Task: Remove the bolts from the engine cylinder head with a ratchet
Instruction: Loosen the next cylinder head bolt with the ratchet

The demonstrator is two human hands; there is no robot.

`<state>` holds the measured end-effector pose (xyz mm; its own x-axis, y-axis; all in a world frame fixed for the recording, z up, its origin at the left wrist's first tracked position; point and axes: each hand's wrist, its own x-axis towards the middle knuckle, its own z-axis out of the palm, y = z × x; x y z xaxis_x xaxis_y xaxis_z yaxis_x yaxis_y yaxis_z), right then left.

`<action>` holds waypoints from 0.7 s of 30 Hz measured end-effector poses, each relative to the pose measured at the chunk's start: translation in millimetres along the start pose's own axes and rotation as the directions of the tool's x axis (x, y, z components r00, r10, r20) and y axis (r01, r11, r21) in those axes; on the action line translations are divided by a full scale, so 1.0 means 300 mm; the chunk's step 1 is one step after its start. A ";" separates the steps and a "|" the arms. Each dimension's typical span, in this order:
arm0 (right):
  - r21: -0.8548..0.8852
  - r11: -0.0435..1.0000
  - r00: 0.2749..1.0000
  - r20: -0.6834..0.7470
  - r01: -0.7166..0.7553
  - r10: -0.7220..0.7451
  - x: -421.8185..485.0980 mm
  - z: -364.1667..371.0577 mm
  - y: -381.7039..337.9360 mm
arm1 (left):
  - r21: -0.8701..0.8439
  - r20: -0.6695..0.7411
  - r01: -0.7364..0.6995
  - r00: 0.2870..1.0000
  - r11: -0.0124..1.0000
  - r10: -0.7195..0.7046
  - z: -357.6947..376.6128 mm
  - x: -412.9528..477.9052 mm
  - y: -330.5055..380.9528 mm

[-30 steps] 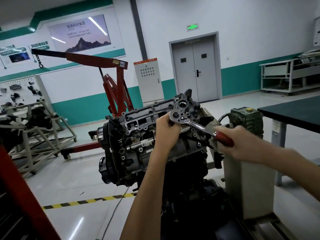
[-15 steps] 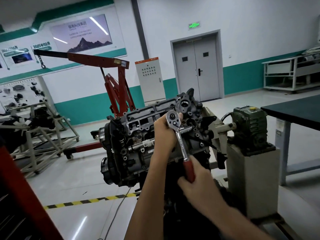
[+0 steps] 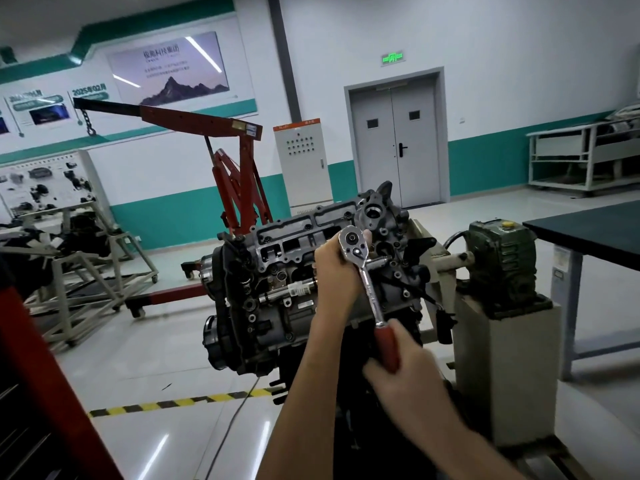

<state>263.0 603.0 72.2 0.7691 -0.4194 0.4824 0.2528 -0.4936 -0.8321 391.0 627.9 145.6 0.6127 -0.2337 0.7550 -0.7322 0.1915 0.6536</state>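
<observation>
1. The ratchet (image 3: 369,285) is stiff steel. Its round head sits on the upper right of the engine cylinder head (image 3: 287,237), and the bolt under it is hidden.
2. The chrome shaft looks slick, so the red handle (image 3: 386,344) is the likely place to pull.
3. The cylinder head looks heavy and rigid and should not give under torque.
4. The left grip (image 3: 334,271) is curled round the ratchet's head, steadying it, with the forearm rising from below.
5. The right grip (image 3: 401,372) is closed round the red handle, nearer and lower.
6. A green gearbox (image 3: 498,258) stands to the right, with a dark table (image 3: 588,233) beyond it.
</observation>
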 end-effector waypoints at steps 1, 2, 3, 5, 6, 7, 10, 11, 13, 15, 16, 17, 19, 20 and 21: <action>0.078 0.996 0.999 -0.006 -0.034 0.034 -0.011 0.060 -0.011 | 0.008 0.008 -0.002 1.000 1.000 0.002 -0.002 0.001 -0.001; 0.133 0.990 0.999 -0.004 -0.046 0.046 -0.015 0.099 -0.018 | 0.010 0.014 -0.001 1.000 1.000 0.001 -0.008 0.002 -0.003; 0.154 0.987 0.999 0.001 -0.050 0.050 -0.015 0.109 -0.023 | 0.012 0.022 0.000 1.000 1.000 -0.001 -0.013 0.005 -0.005; 0.065 0.997 0.998 0.051 -0.040 0.037 0.002 0.045 -0.017 | 0.046 0.040 -0.005 0.999 0.999 0.003 -0.021 0.013 -0.002; -0.017 1.000 0.995 0.097 -0.001 0.003 0.016 -0.016 -0.007 | 0.064 0.053 -0.005 0.999 0.998 0.002 -0.023 0.018 -0.001; -0.108 0.993 0.987 0.159 0.048 -0.030 0.038 -0.091 0.001 | 0.073 0.069 -0.002 0.998 0.997 -0.003 -0.025 0.023 -0.003; -0.349 0.919 0.938 0.342 0.183 -0.057 0.142 -0.303 -0.022 | 0.082 0.120 0.011 0.993 0.997 -0.021 -0.030 0.039 -0.005; -0.404 0.889 0.927 0.370 0.218 -0.059 0.174 -0.347 -0.035 | 0.084 0.132 0.013 0.991 0.996 -0.024 -0.027 0.041 -0.006; -0.449 0.858 0.931 0.356 0.250 -0.085 0.208 -0.379 -0.036 | 0.070 0.113 0.013 0.993 0.997 -0.020 -0.015 0.035 -0.007; -0.423 0.887 0.960 0.272 0.184 -0.069 0.178 -0.341 -0.007 | 0.045 0.057 0.004 0.998 0.999 -0.006 -0.003 0.022 -0.009; -0.355 0.926 0.975 0.215 0.129 -0.054 0.138 -0.292 0.006 | 0.023 0.039 0.000 0.999 1.000 -0.001 0.002 0.016 -0.014; -0.259 0.962 0.988 0.148 0.086 -0.048 0.091 -0.229 0.013 | 0.000 0.027 0.001 1.000 1.000 -0.001 0.007 0.012 -0.019; -0.066 0.998 1.000 0.001 0.012 -0.012 0.015 -0.080 0.005 | -0.019 0.005 0.009 1.000 1.000 -0.009 0.018 0.009 -0.023; 0.028 0.999 0.998 -0.052 -0.022 0.023 -0.004 -0.008 -0.005 | -0.012 -0.008 0.004 1.000 1.000 -0.004 0.022 0.009 -0.023; 0.123 0.992 0.996 -0.076 -0.040 0.050 -0.012 0.053 -0.018 | -0.003 -0.021 -0.005 1.000 1.000 0.005 0.024 0.009 -0.022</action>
<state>268.2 619.1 70.7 0.7337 -0.5001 0.4599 0.2920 -0.3791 -0.8781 395.3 619.2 142.8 0.6151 -0.2123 0.7593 -0.7346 0.1954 0.6497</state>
